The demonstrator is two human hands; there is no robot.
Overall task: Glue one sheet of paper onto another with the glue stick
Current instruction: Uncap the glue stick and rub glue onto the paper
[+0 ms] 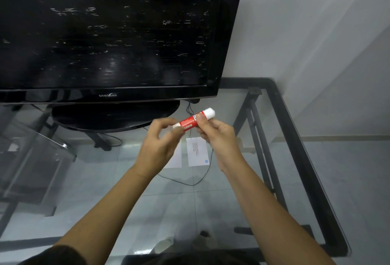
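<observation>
Two hands on glue stick (193, 120): right hand (219, 136) grips barrel, left hand (160, 138) pinches lower end. Advice: twist steadily above sheets (197, 151).

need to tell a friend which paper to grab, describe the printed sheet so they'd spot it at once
Below the big black television, on the glass table, two small white paper sheets lie side by side. It is the right-hand sheet, the only one showing printed lines and a small blue logo.
</observation>
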